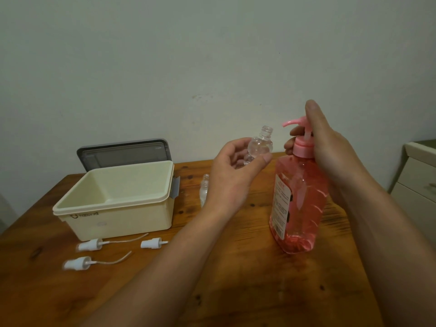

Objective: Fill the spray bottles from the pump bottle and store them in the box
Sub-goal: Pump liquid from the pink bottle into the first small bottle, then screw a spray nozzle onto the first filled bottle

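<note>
The left hand point(233, 168) holds a little clear spray bottle point(260, 145) in curled fingers point(260, 159), its open top (tipped a bit) just beside the pink spout point(289, 122). The right hand point(330, 147) grips the pump bottle point(298, 204), which stands on the worktop point(236, 279) right of the open box point(113, 208).

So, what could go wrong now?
The spray bottle in the left hand has a narrow mouth, and it sits beside the spout of the pump bottle, not under it. If the right hand pumps now, pink liquid could squirt onto the table.
</note>
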`<action>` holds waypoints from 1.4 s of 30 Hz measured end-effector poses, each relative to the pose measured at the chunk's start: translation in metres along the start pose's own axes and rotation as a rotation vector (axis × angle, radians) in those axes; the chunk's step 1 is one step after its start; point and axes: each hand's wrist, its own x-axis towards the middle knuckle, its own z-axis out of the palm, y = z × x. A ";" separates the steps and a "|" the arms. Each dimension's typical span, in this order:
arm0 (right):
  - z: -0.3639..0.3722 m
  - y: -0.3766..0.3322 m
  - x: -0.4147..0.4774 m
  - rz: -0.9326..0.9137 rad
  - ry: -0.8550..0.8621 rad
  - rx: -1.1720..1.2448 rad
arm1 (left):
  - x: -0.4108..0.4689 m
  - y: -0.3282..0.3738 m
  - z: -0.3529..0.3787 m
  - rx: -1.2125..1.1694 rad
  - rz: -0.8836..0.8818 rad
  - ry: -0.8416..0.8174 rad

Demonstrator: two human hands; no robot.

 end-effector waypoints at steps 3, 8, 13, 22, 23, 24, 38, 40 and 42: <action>0.000 0.001 -0.001 -0.037 0.019 -0.014 | -0.003 0.001 -0.004 -0.003 -0.007 0.002; -0.001 0.003 -0.002 -0.023 0.076 -0.010 | -0.009 0.002 -0.014 0.006 -0.003 0.006; 0.000 0.003 -0.006 -0.056 0.142 0.005 | -0.015 0.005 -0.024 0.027 0.004 0.027; 0.004 -0.002 -0.013 -0.178 0.269 0.006 | -0.030 0.003 -0.046 0.059 -0.017 0.059; 0.006 -0.003 -0.013 -0.207 0.299 -0.020 | -0.032 0.003 -0.048 0.062 -0.019 0.061; 0.007 -0.004 -0.014 -0.237 0.324 -0.048 | -0.034 0.002 -0.050 0.065 -0.020 0.064; 0.065 -0.006 -0.060 -0.643 0.281 -0.146 | -0.062 -0.011 -0.084 0.092 -0.057 0.121; 0.074 -0.005 -0.064 -0.605 0.215 -0.115 | -0.065 -0.012 -0.087 0.087 -0.058 0.129; 0.084 -0.001 -0.068 -0.572 0.168 -0.089 | -0.068 -0.014 -0.091 0.078 -0.064 0.131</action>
